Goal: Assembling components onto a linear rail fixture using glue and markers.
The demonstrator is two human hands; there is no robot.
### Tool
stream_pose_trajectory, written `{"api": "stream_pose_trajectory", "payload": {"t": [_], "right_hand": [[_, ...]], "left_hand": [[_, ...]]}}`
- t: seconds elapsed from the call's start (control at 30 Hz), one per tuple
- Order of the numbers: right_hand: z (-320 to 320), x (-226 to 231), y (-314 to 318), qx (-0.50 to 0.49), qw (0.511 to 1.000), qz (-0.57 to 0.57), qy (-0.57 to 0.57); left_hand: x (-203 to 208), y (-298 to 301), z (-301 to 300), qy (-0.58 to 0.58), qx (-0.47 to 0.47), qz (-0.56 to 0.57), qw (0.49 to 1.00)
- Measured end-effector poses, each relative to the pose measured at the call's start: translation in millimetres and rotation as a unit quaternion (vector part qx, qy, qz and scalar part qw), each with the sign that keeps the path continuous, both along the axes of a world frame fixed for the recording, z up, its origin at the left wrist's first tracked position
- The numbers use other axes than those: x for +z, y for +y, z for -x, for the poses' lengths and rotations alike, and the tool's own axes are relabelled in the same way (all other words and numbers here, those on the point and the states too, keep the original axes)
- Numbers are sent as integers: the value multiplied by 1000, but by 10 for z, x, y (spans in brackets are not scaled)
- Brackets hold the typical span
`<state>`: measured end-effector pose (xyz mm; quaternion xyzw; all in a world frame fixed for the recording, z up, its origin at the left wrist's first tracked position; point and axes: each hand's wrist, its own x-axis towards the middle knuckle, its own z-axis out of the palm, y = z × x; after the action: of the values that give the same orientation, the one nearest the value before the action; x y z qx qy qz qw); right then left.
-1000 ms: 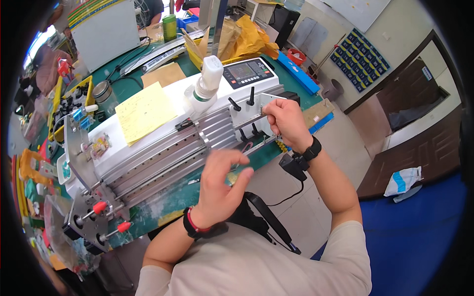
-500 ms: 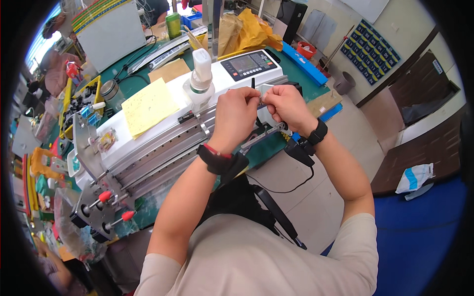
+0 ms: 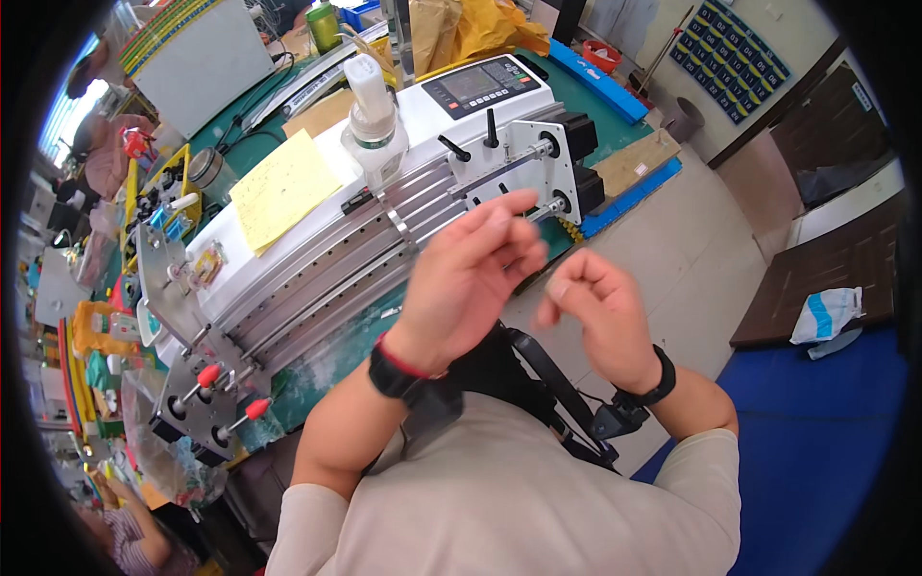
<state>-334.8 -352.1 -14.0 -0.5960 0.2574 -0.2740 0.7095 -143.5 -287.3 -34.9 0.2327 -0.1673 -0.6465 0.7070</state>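
My left hand (image 3: 471,274) hovers over the near edge of a long metal-railed machine (image 3: 317,288), close to its right end plate. Its fingers are apart and loosely bent, slightly blurred, and no object shows in them. To its right and nearer my body, my right hand (image 3: 600,312) hangs in the air with curled fingers; what they hold, if anything, is hidden. Black clamp levers (image 3: 492,130) stand at the machine's right end. A clear bottle with a white pump top (image 3: 373,125) sits on the white housing, beside yellow paper sheets (image 3: 286,192).
A control panel with a screen (image 3: 480,88) is at the machine's back right. Two red-tipped rods (image 3: 254,410) stick out at its left end. Yellow bags (image 3: 485,38), a yellow bin of small parts (image 3: 173,206) and a chair (image 3: 547,374) surround it. Another person's arm shows lower left.
Both hands have come apart from their meeting point over the machine's right end and moved down toward me. The left hand's fingers have spread; the machine's right end plate is now uncovered.
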Motion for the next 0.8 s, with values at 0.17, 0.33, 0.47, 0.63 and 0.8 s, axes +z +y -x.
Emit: {"api": "stream_pose_trajectory", "payload": {"t": [0.17,0.33,0.47,0.63,0.8], "right_hand": [[-268,193,-178,-14,988,-152,-8],[-898,-247,-554,15,963,-262,55],[-1041,-313,-582,-1,972,-233,40],[-1128,-282,-581,35,982,-178,55],[-1151,-330,-482,53,982,-177,39]], "left_hand": [[-24,1111,-466,10,-63,191,979],[40,1921,-831,-18,-43,344,938],[46,2227,-856,-160,109,209,959],[4,2460,-809,-305,324,72,893],[26,2559,-710,-536,505,-106,668]]}}
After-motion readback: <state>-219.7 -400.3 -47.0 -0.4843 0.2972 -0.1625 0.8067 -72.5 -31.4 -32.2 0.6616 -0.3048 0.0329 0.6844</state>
